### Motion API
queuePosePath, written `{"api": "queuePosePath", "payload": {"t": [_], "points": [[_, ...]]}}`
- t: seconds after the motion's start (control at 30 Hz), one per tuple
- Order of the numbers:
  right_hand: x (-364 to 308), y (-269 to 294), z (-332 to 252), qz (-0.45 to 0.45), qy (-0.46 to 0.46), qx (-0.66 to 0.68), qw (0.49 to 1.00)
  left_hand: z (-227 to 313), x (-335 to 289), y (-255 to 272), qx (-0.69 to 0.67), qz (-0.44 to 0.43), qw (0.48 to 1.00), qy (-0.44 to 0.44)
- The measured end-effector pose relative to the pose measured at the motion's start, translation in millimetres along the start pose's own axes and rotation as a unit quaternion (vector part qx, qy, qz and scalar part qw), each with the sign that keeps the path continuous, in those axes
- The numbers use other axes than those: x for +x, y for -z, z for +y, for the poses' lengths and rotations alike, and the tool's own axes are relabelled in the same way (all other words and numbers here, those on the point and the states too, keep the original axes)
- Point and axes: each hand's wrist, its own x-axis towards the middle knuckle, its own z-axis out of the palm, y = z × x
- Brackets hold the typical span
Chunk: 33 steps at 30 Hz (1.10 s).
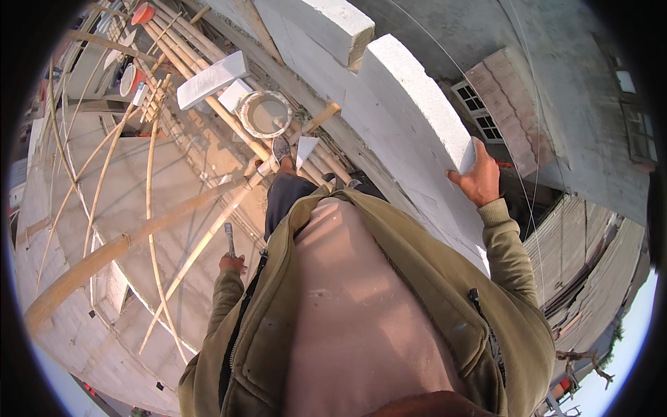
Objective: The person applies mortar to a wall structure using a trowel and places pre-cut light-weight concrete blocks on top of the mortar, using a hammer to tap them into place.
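Note:
My right hand (479, 177) grips the top edge of a white block (417, 97) in the wall, its thumb on the near face and the fingers over the far side. Low on the left, my left hand (233, 264) is closed round a short grey hand tool (230, 240) that points upward; its exact kind is too small to tell. Ahead of my foot (283, 149) stands a round bucket (243, 115) with grey wet mix in it. Beside the bucket lie a loose white block (212, 80) and a smaller white piece (235, 94).
Bamboo poles (187, 55) form the scaffold under me, and a thick bamboo pole (132, 240) crosses on the left. A gap parts the wall's top from another white block (340, 28). Far below right is a corrugated roof (577, 243). Red buckets (142, 12) stand farther off.

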Motion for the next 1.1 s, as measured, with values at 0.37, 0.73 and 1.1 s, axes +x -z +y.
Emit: {"api": "queuePosePath", "payload": {"t": [0.37,0.73,1.1], "points": [[38,-22,6,0.015,0.039,0.008,0.999,-33,-9,-15,-0.036,-0.017,0.999,-0.007],[56,-33,6,0.003,0.031,-0.013,0.999,28,-33,-10,0.062,0.037,0.997,-0.007],[69,-30,17,-0.019,0.044,0.000,0.999,-30,60,-1,0.161,0.048,0.981,-0.094]]}}
